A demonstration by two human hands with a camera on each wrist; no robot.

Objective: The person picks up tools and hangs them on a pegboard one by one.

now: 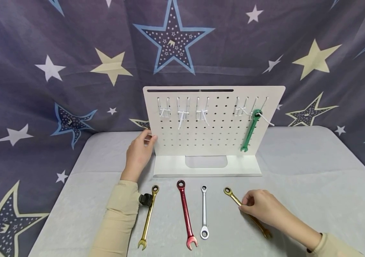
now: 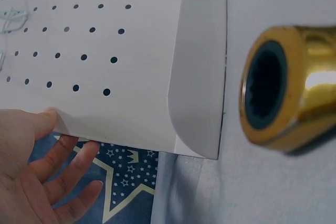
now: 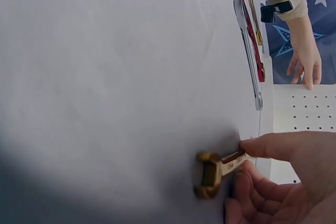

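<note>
My left hand [image 1: 138, 152] holds the left edge of the white pegboard [image 1: 201, 141], thumb on the front face and fingers behind, as the left wrist view shows. In my right hand [image 1: 264, 207] a gold combination wrench [image 1: 232, 194] is pinched around mid-handle between thumb and fingers. Its ring end points toward the board; the open end [image 3: 208, 176] shows in the right wrist view. A green wrench [image 1: 250, 132] hangs by its ring on the board's rightmost hook. Several white hooks [image 1: 183, 113] beside it carry nothing.
On the grey-covered table [image 1: 314, 171] lie another gold wrench [image 1: 148, 219] by my left sleeve, a red wrench [image 1: 185, 212] and a silver double-ring wrench [image 1: 204, 210]. The pegboard's base lip [image 1: 169, 167] faces them. A star-patterned cloth [image 1: 83, 43] hangs behind.
</note>
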